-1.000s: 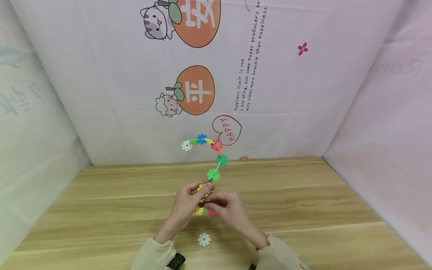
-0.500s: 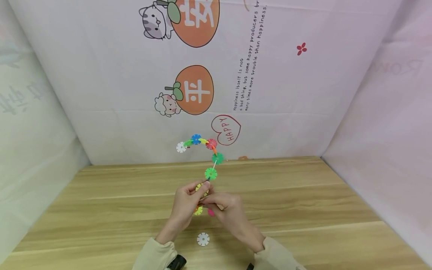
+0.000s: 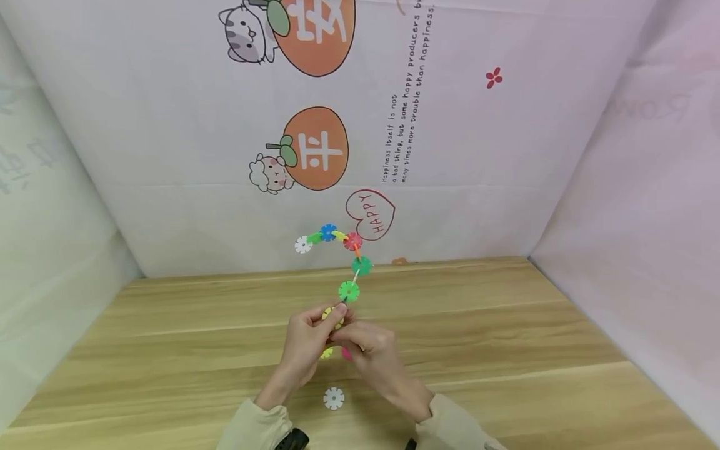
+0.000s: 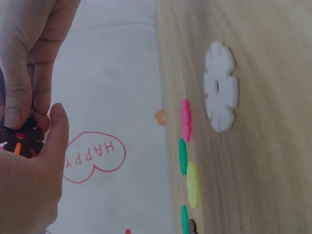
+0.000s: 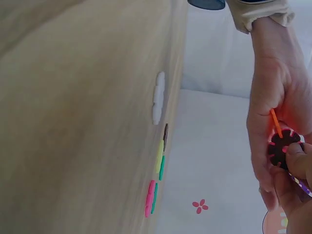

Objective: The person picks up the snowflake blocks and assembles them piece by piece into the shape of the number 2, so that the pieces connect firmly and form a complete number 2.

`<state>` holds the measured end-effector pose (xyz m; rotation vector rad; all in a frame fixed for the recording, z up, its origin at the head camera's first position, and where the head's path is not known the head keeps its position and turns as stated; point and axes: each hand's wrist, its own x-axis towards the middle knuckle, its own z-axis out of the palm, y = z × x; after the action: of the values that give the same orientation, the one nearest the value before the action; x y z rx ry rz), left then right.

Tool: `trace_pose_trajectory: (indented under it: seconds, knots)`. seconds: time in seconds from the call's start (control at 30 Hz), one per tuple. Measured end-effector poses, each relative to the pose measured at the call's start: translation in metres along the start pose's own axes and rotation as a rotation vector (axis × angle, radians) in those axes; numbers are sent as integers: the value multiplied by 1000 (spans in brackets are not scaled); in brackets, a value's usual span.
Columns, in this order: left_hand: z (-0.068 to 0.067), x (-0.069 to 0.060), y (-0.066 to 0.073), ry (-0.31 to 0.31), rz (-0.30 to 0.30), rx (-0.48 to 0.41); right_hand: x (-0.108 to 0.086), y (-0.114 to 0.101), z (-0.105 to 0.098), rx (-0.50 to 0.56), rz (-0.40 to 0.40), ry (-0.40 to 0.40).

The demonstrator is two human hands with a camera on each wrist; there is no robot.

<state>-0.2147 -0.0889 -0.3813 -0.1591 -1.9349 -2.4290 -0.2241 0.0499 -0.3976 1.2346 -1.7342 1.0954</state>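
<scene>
A curved chain of slotted plastic discs rises from my hands; its white end disc [image 3: 304, 244], blue disc [image 3: 328, 232], red disc [image 3: 352, 241] and green disc [image 3: 349, 291] show in the head view. My left hand [image 3: 304, 344] grips the chain's lower part, thumb beside a yellow disc [image 3: 333, 317]. Close against it, my right hand [image 3: 368, 347] pinches a dark disc [image 5: 279, 151], its thumb flat on the face in the right wrist view. An orange disc [image 5: 276, 123], seen edge-on, meets the dark one. Fingers hide part of this join.
On the wooden table [image 3: 478, 350] a white disc [image 3: 334, 398] lies near my forearms. Beyond it lie loose pink [image 4: 185, 120], yellow [image 4: 193, 185] and green [image 4: 183, 156] discs, with a brown one [image 4: 193, 226]. Printed cloth walls [image 3: 450, 219] stand behind and at both sides.
My right hand has closed in on the left, and its fingers now cover the dark and orange discs in the head view. The chain has shifted slightly left along with the whole view.
</scene>
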Motion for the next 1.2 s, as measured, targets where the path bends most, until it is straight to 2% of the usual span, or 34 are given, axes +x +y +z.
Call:
trace_pose_trajectory:
  seconds: [0.17, 0.3, 0.4, 0.43, 0.5, 0.57, 0.67, 0.73, 0.77, 0.83, 0.97, 1.2]
  knots:
    - [0, -1, 1, 14, -12, -19, 0, -2, 4, -32, -8, 17]
    - [-3, -1, 1, -11, -19, -27, 2, 3, 2, 69, -12, -20]
    - [-4, 0, 1, -22, -21, -36, 6, 6, -5, 132, 36, -41]
    - [-3, 0, 2, -22, -19, -38, 7, 6, -8, 141, 75, -35]
    - [-2, 0, 2, -20, -17, -41, 10, 4, -15, 160, 202, -11]
    - [-1, -1, 2, -22, -21, -39, 13, 3, -21, 164, 403, 29]
    - [2, -2, 0, -61, -39, -21, 19, 1, -28, 216, 712, 61]
    - [3, -2, -3, -95, -48, -4, 23, 0, -32, 259, 859, 66]
    - [4, -3, -4, -109, -51, 3, 25, 1, -33, 287, 905, 63]
    - [5, -3, -6, -137, -49, 19, 27, 3, -35, 343, 970, 64]
    - [5, -4, -9, -166, -44, 68, 28, 5, -36, 435, 1043, 93]
    - [5, -5, -12, -232, -21, 130, 27, 6, -40, 457, 1093, 114]
